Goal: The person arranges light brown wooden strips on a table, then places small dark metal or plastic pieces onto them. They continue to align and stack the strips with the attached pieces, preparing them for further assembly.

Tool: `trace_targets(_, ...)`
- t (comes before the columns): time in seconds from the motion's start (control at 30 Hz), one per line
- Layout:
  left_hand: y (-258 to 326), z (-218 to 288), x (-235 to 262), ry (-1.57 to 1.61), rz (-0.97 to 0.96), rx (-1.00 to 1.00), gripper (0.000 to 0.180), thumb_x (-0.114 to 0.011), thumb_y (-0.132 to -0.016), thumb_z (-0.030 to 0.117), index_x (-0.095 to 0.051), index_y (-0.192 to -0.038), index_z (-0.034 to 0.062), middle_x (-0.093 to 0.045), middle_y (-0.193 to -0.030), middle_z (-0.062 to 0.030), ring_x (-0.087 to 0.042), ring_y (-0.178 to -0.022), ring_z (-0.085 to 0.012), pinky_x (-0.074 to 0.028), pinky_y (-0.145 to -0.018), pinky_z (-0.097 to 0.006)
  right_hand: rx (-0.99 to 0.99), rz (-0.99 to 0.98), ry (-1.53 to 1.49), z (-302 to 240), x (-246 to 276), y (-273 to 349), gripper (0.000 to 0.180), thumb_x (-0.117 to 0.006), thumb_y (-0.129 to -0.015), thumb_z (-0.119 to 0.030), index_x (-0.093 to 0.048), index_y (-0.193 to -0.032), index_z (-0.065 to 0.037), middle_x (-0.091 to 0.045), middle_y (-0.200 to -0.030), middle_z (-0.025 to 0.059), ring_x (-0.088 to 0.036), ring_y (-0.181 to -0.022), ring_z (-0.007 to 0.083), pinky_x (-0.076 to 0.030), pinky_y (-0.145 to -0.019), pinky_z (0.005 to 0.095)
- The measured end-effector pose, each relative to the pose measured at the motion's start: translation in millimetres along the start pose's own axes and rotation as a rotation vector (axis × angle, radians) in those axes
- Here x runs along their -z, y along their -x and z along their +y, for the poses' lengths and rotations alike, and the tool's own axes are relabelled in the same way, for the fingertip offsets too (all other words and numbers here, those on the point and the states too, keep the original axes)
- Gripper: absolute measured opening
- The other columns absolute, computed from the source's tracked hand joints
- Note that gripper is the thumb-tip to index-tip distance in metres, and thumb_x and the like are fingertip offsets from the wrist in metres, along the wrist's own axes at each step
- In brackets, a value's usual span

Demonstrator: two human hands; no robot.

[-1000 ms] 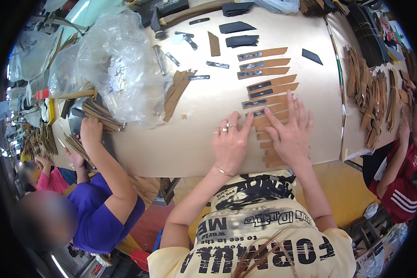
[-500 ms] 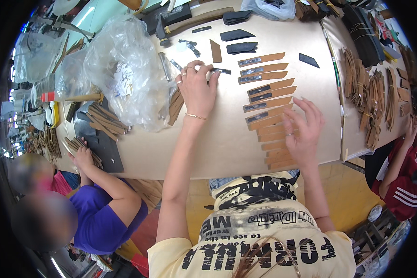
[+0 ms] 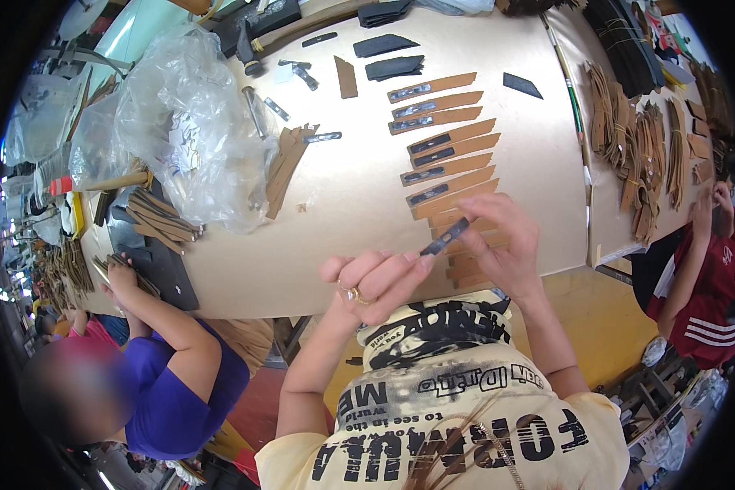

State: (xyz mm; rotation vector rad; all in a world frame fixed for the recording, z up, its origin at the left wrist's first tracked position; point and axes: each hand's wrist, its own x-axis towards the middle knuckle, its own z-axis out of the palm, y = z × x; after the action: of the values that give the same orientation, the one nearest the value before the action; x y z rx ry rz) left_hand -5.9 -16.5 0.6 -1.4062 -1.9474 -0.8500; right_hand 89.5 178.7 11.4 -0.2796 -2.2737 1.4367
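Note:
Near the table's front edge, my left hand (image 3: 377, 282) pinches a short dark strip (image 3: 445, 237) with a lighter oblong mark in its middle. The strip is tilted, its far end between the thumb and fingers of my right hand (image 3: 502, 241). Just beyond lies a column of overlapping tan leather strips (image 3: 457, 141), slant-cut at the right end. Several of them carry a dark, shiny strip at the left end. My right hand covers part of the column's lower strips. Another loose dark strip (image 3: 322, 137) lies farther off to the left, by a pile of tan strips (image 3: 286, 167).
A crumpled clear plastic bag (image 3: 192, 131) sits left, a hammer (image 3: 249, 53) at the far side. Black slant-cut pieces (image 3: 385, 45) lie beyond the column. Bundled tan strips (image 3: 641, 147) lie right. A person in purple (image 3: 192, 384) works at left, another in red (image 3: 702, 302) at right.
My left hand has come back from the far side of the table with a dark strip. My right hand has moved in to meet it. The view has shifted slightly.

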Motion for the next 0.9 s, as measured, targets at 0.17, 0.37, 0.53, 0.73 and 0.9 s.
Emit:
trace_targets(0.17, -5, 9, -4, 0.163, -0.046, 0.269, 0.026, -0.084, -0.071, 0.012, -0.074, -0.094, 0.0211, -0.062, -0.1, 0.0074, -0.054, -0.087, -0.0123, -0.034, -0.086, -0.032, 0.116, -0.033, 0.084, -2, 3, 0, 0.018, -0.075, -0.084, -0.021, -0.074, -0.098, -0.009, -0.071, -0.093, 0.0023, -0.064, -0.08, 0.0197, -0.048, -0.072, 0.0312)
trace_targets(0.37, -4, 29, -13, 0.864, -0.133, 1.156, 0.012, -0.077, -0.082, -0.002, -0.071, -0.091, 0.0028, -0.066, -0.091, -0.0004, -0.056, -0.079, -0.0079, -0.044, -0.073, -0.023, -0.112, -0.183, 0.093, -4, 11, 3, 0.011, -0.075, -0.083, -0.008, -0.073, -0.093, -0.003, -0.068, -0.094, 0.0085, -0.064, -0.087, 0.0228, -0.05, -0.077, 0.032)
trace_targets(0.53, 2, 38, -29, 0.86, -0.217, 1.472, 0.007, -0.075, -0.086, 0.001, -0.072, -0.092, -0.0024, -0.062, -0.075, 0.0035, -0.047, -0.068, -0.0008, -0.038, -0.06, -0.017, -0.291, -0.086, 0.2, 4, -2, 12, 0.012, -0.075, -0.082, -0.007, -0.071, -0.09, 0.001, -0.063, -0.096, 0.0096, -0.063, -0.09, 0.0237, -0.049, -0.078, 0.0328)
trace_targets(0.73, -1, 34, -40, 0.589, -0.368, 1.305, 0.01, -0.075, -0.086, 0.006, -0.073, -0.092, -0.0017, -0.058, -0.07, 0.005, -0.038, -0.061, -0.0007, -0.032, -0.053, -0.018, -0.336, -0.001, 0.332, 15, -11, 17, 0.012, -0.076, -0.08, -0.015, -0.072, -0.087, -0.005, -0.061, -0.095, 0.0052, -0.058, -0.093, 0.0227, -0.041, -0.084, 0.0371)
trace_targets(0.9, -7, 26, -45, 0.52, -0.275, 1.292, 0.011, -0.076, -0.084, 0.006, -0.072, -0.091, -0.0014, -0.063, -0.069, 0.0026, -0.037, -0.058, -0.0018, -0.032, -0.051, -0.02, -0.213, 0.008, 0.432, 20, -21, 11, 0.012, -0.076, -0.08, -0.014, -0.072, -0.088, -0.006, -0.06, -0.096, 0.0041, -0.057, -0.093, 0.0217, -0.038, -0.082, 0.0379)
